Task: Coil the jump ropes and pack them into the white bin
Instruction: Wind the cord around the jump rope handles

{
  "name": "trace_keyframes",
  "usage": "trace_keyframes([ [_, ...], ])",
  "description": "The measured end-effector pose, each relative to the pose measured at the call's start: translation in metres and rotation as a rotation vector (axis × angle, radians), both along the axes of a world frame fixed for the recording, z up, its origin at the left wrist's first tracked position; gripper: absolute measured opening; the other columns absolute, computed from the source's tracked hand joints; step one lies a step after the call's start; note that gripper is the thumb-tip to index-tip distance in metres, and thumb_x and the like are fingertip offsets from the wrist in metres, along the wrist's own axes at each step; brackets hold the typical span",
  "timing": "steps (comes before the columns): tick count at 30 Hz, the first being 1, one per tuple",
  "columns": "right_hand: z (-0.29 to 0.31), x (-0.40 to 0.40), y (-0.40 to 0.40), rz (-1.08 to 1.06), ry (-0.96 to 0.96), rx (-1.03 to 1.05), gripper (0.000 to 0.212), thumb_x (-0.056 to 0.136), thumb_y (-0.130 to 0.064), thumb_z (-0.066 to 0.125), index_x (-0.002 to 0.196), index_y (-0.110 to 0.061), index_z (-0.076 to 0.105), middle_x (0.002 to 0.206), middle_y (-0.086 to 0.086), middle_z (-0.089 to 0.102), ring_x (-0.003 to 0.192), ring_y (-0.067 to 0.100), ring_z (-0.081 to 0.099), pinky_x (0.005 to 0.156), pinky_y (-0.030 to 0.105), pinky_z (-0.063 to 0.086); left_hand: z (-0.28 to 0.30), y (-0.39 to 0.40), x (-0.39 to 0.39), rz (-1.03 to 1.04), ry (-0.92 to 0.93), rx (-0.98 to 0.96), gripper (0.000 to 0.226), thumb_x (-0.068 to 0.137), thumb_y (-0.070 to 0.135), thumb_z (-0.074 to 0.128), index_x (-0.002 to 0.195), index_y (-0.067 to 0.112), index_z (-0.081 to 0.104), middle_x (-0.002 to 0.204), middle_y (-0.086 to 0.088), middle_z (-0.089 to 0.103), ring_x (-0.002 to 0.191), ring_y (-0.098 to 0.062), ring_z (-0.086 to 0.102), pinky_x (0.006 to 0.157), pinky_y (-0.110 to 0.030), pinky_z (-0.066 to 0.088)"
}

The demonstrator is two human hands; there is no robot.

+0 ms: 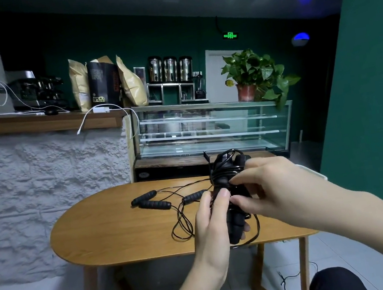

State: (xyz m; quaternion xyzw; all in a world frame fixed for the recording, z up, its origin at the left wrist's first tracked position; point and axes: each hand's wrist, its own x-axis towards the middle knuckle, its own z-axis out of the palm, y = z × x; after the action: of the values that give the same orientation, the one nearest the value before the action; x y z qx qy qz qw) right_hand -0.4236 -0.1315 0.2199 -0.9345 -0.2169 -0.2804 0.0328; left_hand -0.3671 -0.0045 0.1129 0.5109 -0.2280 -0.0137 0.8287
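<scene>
My left hand point(210, 219) grips the two black handles of a jump rope point(235, 224), held upright above the wooden table point(114, 232). Thin black cord is wound around the upper part of the handles point(224, 168). My right hand point(266, 183) pinches that cord against the bundle, and a loose loop hangs down past the table's front edge. Three more black foam handles point(154, 203) lie on the table behind, with their thin cords tangled in loops. A sliver of the white bin point(315, 173) shows at the right behind my right forearm, mostly hidden.
A stone-faced counter with a wooden top stands at the left. A glass display case point(207, 127) sits behind the table, with a potted plant point(254, 74) on it. A black cord end point(289, 279) lies on the tiled floor under the table's right side. My knees are at the bottom.
</scene>
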Motion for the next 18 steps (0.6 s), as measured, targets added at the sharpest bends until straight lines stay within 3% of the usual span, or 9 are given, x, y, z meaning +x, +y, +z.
trace_keyframes([
  [4,-0.002,-0.002,0.000,-0.012,0.082,0.186,0.026,0.088,-0.041,0.072,0.107,-0.023,0.072,0.077,-0.009,0.059,0.070,0.000,0.058,0.061,0.014,0.043,0.001,0.000,-0.001,0.023,-0.045,0.031,0.035,0.091,0.046,0.054,0.101,0.013,0.057,0.077,-0.013,0.064,0.064,-0.026,0.059,0.054,-0.031,0.042],
  [7,-0.006,-0.008,-0.001,0.012,0.138,0.296,0.019,0.090,-0.035,0.071,0.106,-0.026,0.069,0.076,-0.005,0.061,0.052,0.007,0.062,0.052,0.019,0.048,0.001,0.000,-0.003,0.022,-0.062,0.043,0.033,0.091,0.047,0.055,0.097,0.014,0.056,0.076,-0.014,0.062,0.064,-0.025,0.058,0.051,-0.027,0.041],
  [9,-0.004,-0.008,-0.006,0.013,0.118,0.334,0.011,0.090,-0.029,0.073,0.100,-0.026,0.072,0.073,-0.007,0.059,0.053,0.008,0.061,0.050,0.017,0.048,0.001,0.002,-0.004,0.011,-0.092,0.056,0.035,0.091,0.046,0.054,0.104,0.013,0.057,0.075,-0.012,0.061,0.065,-0.024,0.059,0.052,-0.027,0.042],
  [14,-0.006,0.000,-0.014,-0.026,-0.009,0.156,0.007,0.083,-0.020,0.076,0.089,-0.023,0.074,0.071,-0.012,0.053,0.076,0.005,0.053,0.061,0.008,0.039,0.000,0.001,-0.008,0.002,-0.139,0.112,0.039,0.091,0.047,0.055,0.108,0.012,0.057,0.077,-0.011,0.060,0.065,-0.024,0.061,0.055,-0.028,0.044],
  [18,-0.016,0.007,-0.016,-0.075,-0.084,0.091,0.009,0.083,-0.027,0.068,0.090,-0.024,0.065,0.080,-0.012,0.054,0.066,0.006,0.051,0.056,0.012,0.036,0.002,-0.001,-0.007,0.030,-0.140,0.133,0.037,0.091,0.048,0.054,0.102,0.013,0.057,0.079,-0.010,0.064,0.063,-0.025,0.062,0.054,-0.030,0.046],
])
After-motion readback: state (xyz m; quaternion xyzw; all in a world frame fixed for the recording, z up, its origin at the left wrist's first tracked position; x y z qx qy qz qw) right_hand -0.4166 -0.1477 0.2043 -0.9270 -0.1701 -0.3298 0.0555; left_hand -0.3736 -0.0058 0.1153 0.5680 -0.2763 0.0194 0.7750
